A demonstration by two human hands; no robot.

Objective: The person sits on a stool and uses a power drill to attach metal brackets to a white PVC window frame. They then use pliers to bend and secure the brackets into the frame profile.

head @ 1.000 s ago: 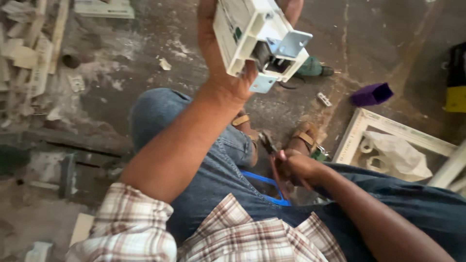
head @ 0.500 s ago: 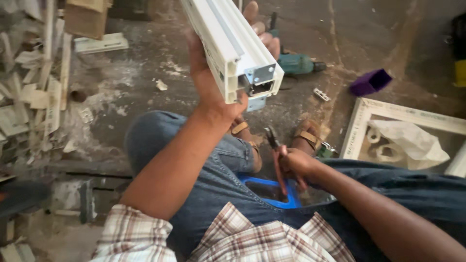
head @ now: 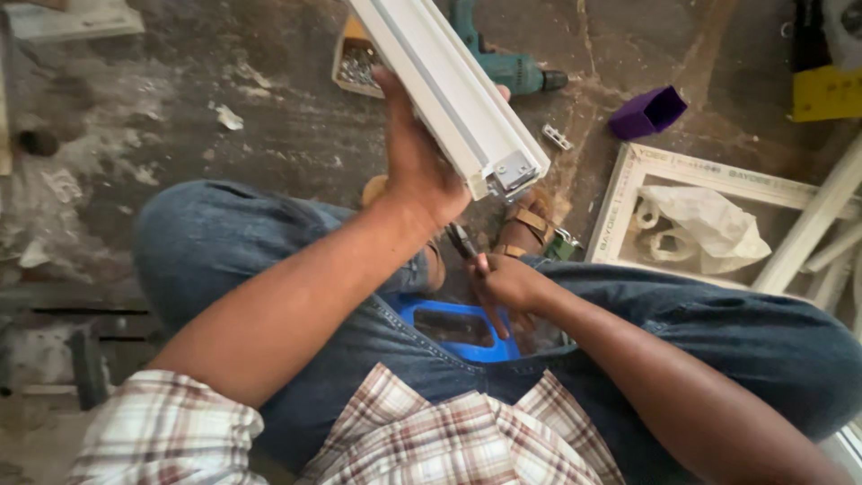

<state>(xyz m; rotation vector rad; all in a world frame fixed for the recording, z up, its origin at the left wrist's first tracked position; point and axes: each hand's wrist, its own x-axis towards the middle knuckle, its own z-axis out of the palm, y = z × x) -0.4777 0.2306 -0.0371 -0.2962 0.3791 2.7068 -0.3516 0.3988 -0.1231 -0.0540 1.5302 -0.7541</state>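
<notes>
My left hand (head: 415, 162) grips a long white plastic window-frame profile (head: 449, 90), held up at a slant with its cut end pointing toward me. A metal insert shows in that open end. My right hand (head: 507, 283) rests low between my knees and is closed on a pair of pliers (head: 464, 242) with a dark red handle, jaws pointing up toward the profile's end. I sit on a blue plastic stool (head: 462, 328), legs in blue jeans spread wide.
A teal power drill (head: 503, 67) and a small tray of screws (head: 359, 63) lie on the dusty floor ahead. A purple plastic piece (head: 648, 112) sits right of them. A white frame (head: 628, 193) with a plastic bag inside lies at right.
The profile has tilted and swung so its cut end now sits lower and further right, nearer my right hand. My right hand with the pliers has stayed between my knees.
</notes>
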